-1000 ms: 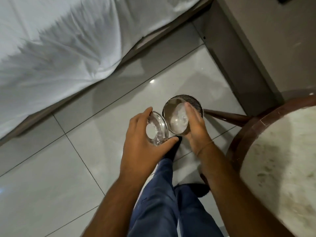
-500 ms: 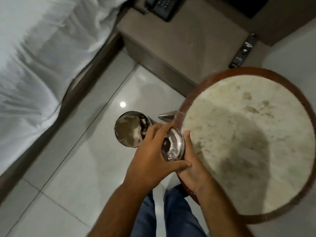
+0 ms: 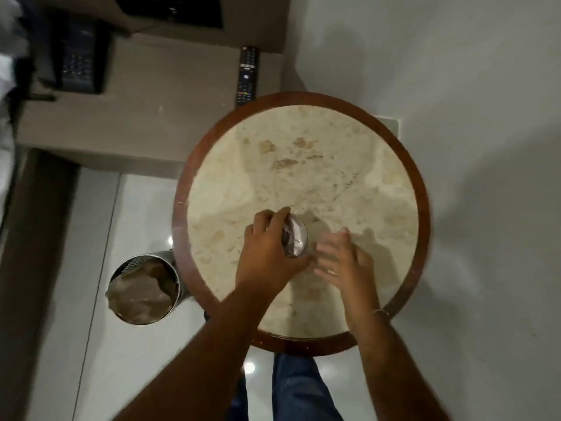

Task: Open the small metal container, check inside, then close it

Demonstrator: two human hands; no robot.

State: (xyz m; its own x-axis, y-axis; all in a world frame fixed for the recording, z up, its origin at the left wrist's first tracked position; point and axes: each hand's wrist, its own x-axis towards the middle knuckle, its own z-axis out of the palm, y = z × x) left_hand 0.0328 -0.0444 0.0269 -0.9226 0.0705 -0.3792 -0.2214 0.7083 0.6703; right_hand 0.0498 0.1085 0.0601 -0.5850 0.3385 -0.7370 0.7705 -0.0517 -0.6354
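at the bottom you can see blue trousers (image 3: 291,387) and two bare arms reaching out over a round table (image 3: 303,165). the table has a pale stone top and a dark wooden edge.

the left hand (image 3: 267,253) is curled around the small metal container (image 3: 295,238). the fingers (image 3: 273,217) go over its top and the thumb sits under it, so the hand has a good hold of it. the container is shiny and is over the middle of the table top, a bit to the near side. it is too blurry to tell if its lid is on or if it touches the table.

the right hand (image 3: 343,262) is just beside the container, on its right. its fingers are spread wide and it holds nothing. it looks blurry.

on the floor (image 3: 91,268) to the left of the table stands a shiny metal bin (image 3: 142,290) with a bag inside.

farther away is a low brown shelf (image 3: 170,117). a black remote (image 3: 247,75) lies on it, near the table's far edge. a black phone (image 3: 80,62) sits at the far left.
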